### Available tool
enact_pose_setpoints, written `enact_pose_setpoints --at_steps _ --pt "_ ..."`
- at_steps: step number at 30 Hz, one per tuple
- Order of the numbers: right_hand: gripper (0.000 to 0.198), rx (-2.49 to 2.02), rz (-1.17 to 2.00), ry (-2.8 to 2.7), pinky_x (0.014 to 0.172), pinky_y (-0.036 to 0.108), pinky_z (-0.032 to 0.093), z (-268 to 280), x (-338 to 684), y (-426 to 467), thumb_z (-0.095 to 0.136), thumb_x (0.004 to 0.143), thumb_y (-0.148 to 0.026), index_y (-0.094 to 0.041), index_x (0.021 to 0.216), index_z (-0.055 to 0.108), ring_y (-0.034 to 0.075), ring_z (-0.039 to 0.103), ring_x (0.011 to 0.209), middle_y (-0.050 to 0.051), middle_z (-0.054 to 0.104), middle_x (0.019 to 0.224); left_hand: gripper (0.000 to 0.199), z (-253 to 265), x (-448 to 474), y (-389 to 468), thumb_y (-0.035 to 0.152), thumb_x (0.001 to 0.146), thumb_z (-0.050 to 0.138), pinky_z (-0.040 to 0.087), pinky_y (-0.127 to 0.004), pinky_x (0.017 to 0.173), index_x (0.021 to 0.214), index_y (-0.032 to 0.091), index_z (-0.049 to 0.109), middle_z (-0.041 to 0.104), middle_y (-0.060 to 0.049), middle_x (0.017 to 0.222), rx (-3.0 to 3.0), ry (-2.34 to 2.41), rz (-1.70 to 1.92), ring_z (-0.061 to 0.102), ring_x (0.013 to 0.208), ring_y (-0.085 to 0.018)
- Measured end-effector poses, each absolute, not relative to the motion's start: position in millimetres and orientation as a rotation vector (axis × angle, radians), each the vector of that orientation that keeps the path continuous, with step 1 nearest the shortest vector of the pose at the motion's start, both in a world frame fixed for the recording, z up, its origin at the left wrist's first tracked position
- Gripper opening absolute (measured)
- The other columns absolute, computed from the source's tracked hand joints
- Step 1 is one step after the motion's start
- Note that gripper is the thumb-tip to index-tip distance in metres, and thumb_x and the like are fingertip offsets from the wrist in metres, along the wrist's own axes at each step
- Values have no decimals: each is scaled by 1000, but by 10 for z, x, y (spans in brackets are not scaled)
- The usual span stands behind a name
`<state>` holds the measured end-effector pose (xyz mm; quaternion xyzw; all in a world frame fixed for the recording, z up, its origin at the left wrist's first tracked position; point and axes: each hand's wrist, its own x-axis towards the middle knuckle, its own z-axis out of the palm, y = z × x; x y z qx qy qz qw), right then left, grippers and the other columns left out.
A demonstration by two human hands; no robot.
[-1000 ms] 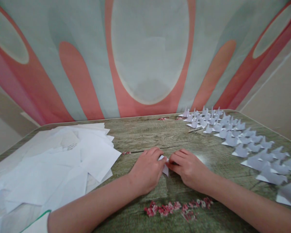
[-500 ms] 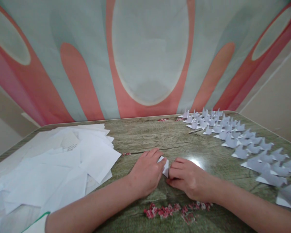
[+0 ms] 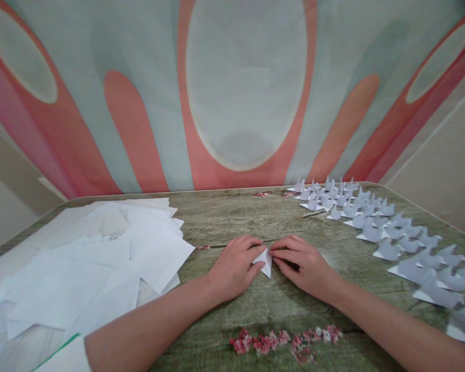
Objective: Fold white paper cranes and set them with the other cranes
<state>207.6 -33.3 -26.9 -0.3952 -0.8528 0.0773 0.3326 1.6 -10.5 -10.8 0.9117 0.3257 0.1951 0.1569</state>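
Note:
A small folded piece of white paper (image 3: 266, 264) lies on the wood-patterned table (image 3: 232, 217) between my hands. My left hand (image 3: 238, 263) holds its left side, with the thumb on top and the other fingers curled over the far edge. At its upper right corner, the fingertips of my right hand (image 3: 300, 262) are pinched on the paper's edge. The near point of the paper shows between the two thumbs; part of the rest is hidden under my left fingers.
A spread pile of white paper sheets (image 3: 89, 263) covers the left of the table. Several folded paper birds (image 3: 372, 231) stand in rows along the right side. A patterned wall (image 3: 244, 82) rises behind the far edge. Pink flowers (image 3: 263, 342) are printed near the front.
My right hand has moved up from the paper's lower right to its upper right corner, its fingers less curled. The paper now shows a point toward me. My left hand has shifted slightly.

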Motion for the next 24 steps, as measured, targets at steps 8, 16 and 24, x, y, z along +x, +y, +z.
enact_pose_setpoints --at_steps 8,16,24 --pt "20 -1088 204 -2252 76 35 46 -297 2070 -327 53 84 -17 -22 98 65 18 56 85 5 63 92 26 -25 33 -139 15 87 42 41 -32 85 106 20 59 59 -4 93 2424 973 660 51 91 -18" --pt "23 -1085 199 -2251 74 34 46 -281 2058 -345 54 83 -16 -23 103 63 18 56 84 6 63 91 33 34 37 -195 13 72 55 40 -33 88 105 19 60 56 -5 100 2416 944 626 51 95 -20" --pt "18 -1121 210 -2238 74 34 46 -277 2039 -340 54 84 -21 -22 100 64 18 57 82 5 63 89 28 -63 29 -143 12 76 58 42 -28 86 103 20 60 56 -4 99 2298 930 686 52 94 -16"
